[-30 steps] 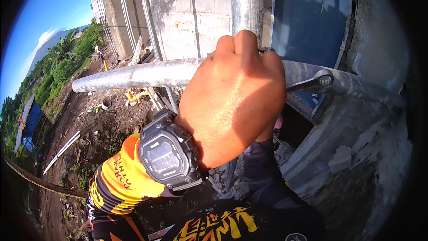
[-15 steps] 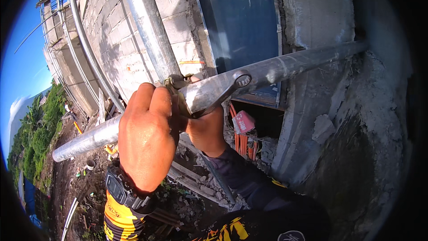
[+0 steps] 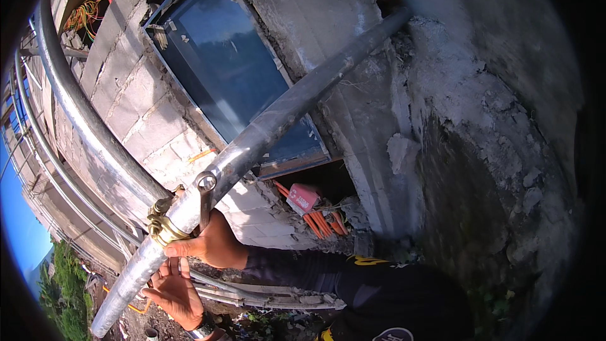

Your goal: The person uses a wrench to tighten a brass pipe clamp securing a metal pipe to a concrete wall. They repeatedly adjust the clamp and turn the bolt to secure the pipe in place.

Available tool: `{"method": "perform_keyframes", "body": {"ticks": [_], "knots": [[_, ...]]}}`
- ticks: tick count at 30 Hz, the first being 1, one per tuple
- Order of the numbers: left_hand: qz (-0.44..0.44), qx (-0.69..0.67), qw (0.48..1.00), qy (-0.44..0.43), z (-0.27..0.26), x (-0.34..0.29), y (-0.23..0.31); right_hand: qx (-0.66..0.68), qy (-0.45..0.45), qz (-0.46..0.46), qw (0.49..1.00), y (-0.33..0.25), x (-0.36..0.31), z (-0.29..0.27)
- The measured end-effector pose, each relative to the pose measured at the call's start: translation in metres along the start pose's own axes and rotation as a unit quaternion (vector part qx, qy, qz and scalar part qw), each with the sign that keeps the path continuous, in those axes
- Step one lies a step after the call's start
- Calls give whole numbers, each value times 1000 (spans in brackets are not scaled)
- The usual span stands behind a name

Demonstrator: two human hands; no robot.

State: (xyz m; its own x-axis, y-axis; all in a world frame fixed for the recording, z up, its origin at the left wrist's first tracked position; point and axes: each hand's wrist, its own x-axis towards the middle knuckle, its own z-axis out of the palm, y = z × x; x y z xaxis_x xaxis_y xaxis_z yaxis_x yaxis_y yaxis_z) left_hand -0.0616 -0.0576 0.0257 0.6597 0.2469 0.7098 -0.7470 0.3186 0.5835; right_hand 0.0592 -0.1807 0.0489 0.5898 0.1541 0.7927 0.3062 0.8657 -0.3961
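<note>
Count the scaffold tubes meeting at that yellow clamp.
2: a slanted tube running up to the rough wall, and a curved tube rising upper left. The joint is partly hidden.

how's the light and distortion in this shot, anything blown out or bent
Head view: hard sunlight brightens the scaffold pipe and block wall; the concrete at right lies in deep shadow. Fisheye bends the upright pipes into arcs, with a black rim. The window pane reflects blue sky. The hands look sharp.
</note>
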Motion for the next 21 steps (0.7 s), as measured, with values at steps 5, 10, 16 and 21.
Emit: {"method": "perform_keyframes", "body": {"ticks": [5, 10, 16, 21], "knots": [[150, -213, 962, 76, -12, 50, -6, -19, -62, 16, 998, -7, 11, -10], [161, -263, 949, -62, 9, 65, -20, 87, -102, 17, 991, -4, 22, -20], [162, -181, 970, -15, 9, 69, -11, 20, -40, -2, 999, 5, 18, -7], [190, -151, 969, -44, 7, 70, -19, 70, -63, 3, 996, 2, 24, -7]]}}
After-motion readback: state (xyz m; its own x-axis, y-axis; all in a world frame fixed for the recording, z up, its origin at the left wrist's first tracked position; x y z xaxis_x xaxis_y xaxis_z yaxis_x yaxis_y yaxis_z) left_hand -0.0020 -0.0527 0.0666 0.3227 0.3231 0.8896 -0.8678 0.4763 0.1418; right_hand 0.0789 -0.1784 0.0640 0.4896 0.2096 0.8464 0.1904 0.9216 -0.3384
